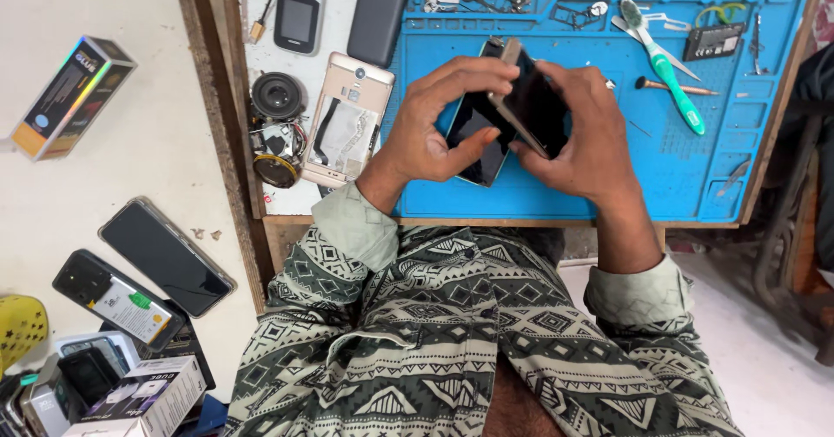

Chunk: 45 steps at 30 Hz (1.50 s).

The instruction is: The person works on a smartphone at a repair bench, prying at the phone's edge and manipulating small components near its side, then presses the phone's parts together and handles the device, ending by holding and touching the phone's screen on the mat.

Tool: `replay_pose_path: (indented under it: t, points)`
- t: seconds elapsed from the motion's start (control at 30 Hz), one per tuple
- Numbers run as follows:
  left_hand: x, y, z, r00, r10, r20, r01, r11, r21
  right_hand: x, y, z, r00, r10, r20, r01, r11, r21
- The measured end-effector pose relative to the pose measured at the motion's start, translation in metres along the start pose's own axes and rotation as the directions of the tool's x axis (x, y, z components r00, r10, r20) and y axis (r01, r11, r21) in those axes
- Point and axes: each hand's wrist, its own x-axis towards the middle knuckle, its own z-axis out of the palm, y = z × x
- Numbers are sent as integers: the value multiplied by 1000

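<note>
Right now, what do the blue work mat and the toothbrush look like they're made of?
Blue work mat: probably silicone or rubber; matte, with moulded compartments along its top edge.
Toothbrush: looks like glossy green-and-white plastic, with bristles at the head.

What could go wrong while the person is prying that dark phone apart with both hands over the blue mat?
The thin dark glass screen panel is gripped only at its edges between the left hand and right hand, so it might flex and crack. If the gold-rimmed phone body slips, it could land on the small loose parts on the blue rubber work mat.
</note>
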Motion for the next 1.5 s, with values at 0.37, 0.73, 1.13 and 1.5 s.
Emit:
replay_pose_path:
  t: [0.37, 0.73, 1.13, 1.5]
  points:
    - [-9, -30, -10, 907, -386, -169, 58, 513, -856, -11, 16, 22, 979, 54, -198, -60, 998, -23]
    - [-10, -35, -8, 910, -383, -157, 32, 443, -896, -14, 18, 23, 979, 72, -190, -79, 996, -30]
    - [-9, -32, -7, 911, -385, -150, 39, 440, -897, -13, 16, 21, 981, 71, -182, -79, 996, -38]
    - [-9, -30, -8, 916, -379, -133, 56, 448, -892, -14, 19, 20, 981, 64, -182, -74, 996, -49]
